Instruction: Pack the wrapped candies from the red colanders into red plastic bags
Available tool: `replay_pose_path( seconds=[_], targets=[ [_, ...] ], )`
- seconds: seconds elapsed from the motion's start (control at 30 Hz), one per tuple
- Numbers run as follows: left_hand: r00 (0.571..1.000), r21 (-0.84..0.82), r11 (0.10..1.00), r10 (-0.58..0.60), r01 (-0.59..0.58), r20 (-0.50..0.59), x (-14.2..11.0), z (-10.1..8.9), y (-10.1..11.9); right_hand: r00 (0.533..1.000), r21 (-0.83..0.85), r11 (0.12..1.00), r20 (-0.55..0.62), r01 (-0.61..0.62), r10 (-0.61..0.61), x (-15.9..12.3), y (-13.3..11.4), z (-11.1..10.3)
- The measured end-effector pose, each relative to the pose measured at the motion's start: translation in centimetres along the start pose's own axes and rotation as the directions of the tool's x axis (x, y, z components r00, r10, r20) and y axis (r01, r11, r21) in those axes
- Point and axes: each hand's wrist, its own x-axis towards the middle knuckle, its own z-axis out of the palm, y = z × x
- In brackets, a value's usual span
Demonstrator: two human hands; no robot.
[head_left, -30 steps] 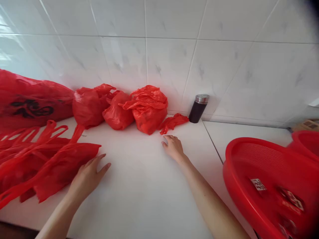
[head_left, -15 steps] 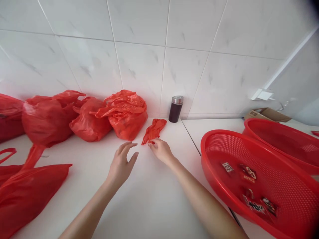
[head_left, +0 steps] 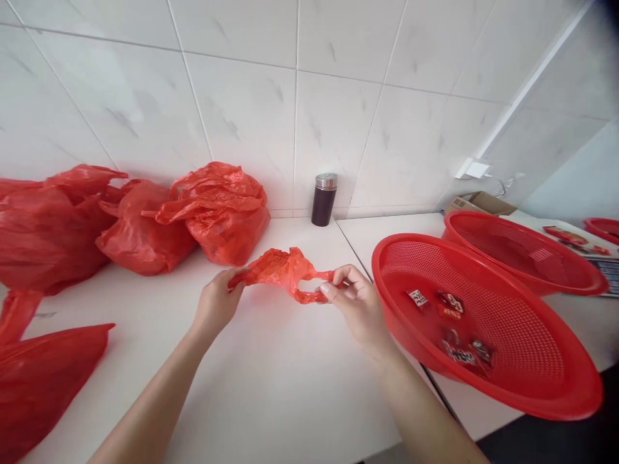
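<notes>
Stretched between my two hands above the white table [head_left: 271, 386] is a crumpled red plastic bag [head_left: 283, 269]. My left hand [head_left: 220, 299] pinches its left end. The fingers of my right hand [head_left: 355, 296] are closed on its handle loops at the other end, and a gap shows between the loops. Behind it, a full red bag [head_left: 227, 219] with a loosely folded top stands against the wall. A red mesh basket [head_left: 522, 328] is just right of my right hand, with several small wrapped packets [head_left: 452, 306] on its bottom.
More filled red bags [head_left: 145, 232] line the wall at left, and another red bag [head_left: 53, 386] lies at the near left. A dark flask [head_left: 324, 201] with a silver lid stands by the wall. Behind the near basket are a second red basket [head_left: 522, 251] and a cardboard box [head_left: 483, 202].
The small red bag has been lifted from the table and drawn out sideways. My left hand, empty before, now grips one end; my right hand moved right with the handles. The view has shifted right.
</notes>
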Motion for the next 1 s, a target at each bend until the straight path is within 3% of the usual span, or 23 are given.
replay_pose_path(
  seconds=[0.17, 0.27, 0.3, 0.37, 0.4, 0.47, 0.5, 0.53, 0.63, 0.7, 0.8, 0.9, 1.0],
  targets=[
    [0.994, -0.05, 0.993, -0.105, 0.107, 0.037, -0.8, -2.8, -0.1, 0.974, 0.309, 0.95, -0.226, 0.046, 0.026, 0.7, -1.0, -1.2],
    [0.981, -0.209, 0.964, -0.134, 0.162, 0.142, -1.5, -3.7, -0.2, 0.952, 0.322, 0.944, -0.306, 0.076, 0.028, 0.9, -1.4, -2.4],
    [0.975, -0.271, 0.946, -0.131, 0.177, 0.179, -1.7, -3.9, -0.1, 0.942, 0.243, 0.965, -0.337, 0.094, -0.007, 0.8, -1.6, -2.8],
    [0.966, -0.355, 0.915, -0.112, 0.192, 0.233, -2.3, -4.3, 0.4, 0.901, -0.104, 0.981, -0.391, 0.161, -0.189, 0.4, -2.1, -3.1],
    [0.964, -0.368, 0.911, -0.097, 0.186, 0.249, -2.6, -4.5, 0.9, 0.863, -0.328, 0.923, -0.386, 0.201, -0.325, 0.1, -2.4, -2.9],
    [0.958, -0.375, 0.911, -0.066, 0.172, 0.277, -3.2, -4.6, 2.1, 0.772, -0.669, 0.693, -0.281, 0.268, -0.57, -0.6, -3.0, -2.0],
    [0.956, -0.379, 0.911, -0.053, 0.165, 0.29, -3.5, -4.6, 2.8, 0.75, -0.748, 0.588, -0.191, 0.306, -0.634, -0.9, -3.2, -1.3],
    [0.954, -0.386, 0.908, -0.043, 0.162, 0.297, -3.8, -4.5, 3.4, 0.757, -0.776, 0.517, -0.081, 0.361, -0.649, -1.1, -3.2, -0.5],
    [0.966, -0.438, 0.888, -0.029, 0.143, 0.258, -4.4, -3.9, 5.2, 0.83, -0.742, 0.425, 0.319, 0.519, -0.458, -1.0, -1.9, 1.9],
    [0.978, -0.471, 0.873, -0.032, 0.129, 0.208, -4.7, -3.6, 5.8, 0.853, -0.762, 0.386, 0.448, 0.521, -0.267, -0.4, -0.1, 2.9],
    [0.988, -0.428, 0.898, -0.038, 0.099, 0.15, -4.9, -3.6, 5.8, 0.928, -0.837, 0.414, 0.366, 0.359, -0.066, 0.7, 2.4, 2.7],
    [0.997, -0.295, 0.954, -0.036, 0.057, 0.075, -4.9, -4.1, 5.0, 0.96, -0.787, 0.584, 0.278, 0.199, 0.048, 1.0, 3.2, 1.3],
    [0.996, -0.29, 0.953, -0.079, 0.089, 0.043, -4.5, -4.9, 3.8, 0.96, -0.636, 0.767, 0.258, 0.086, 0.107, 1.1, 2.7, 0.1]
  ],
)
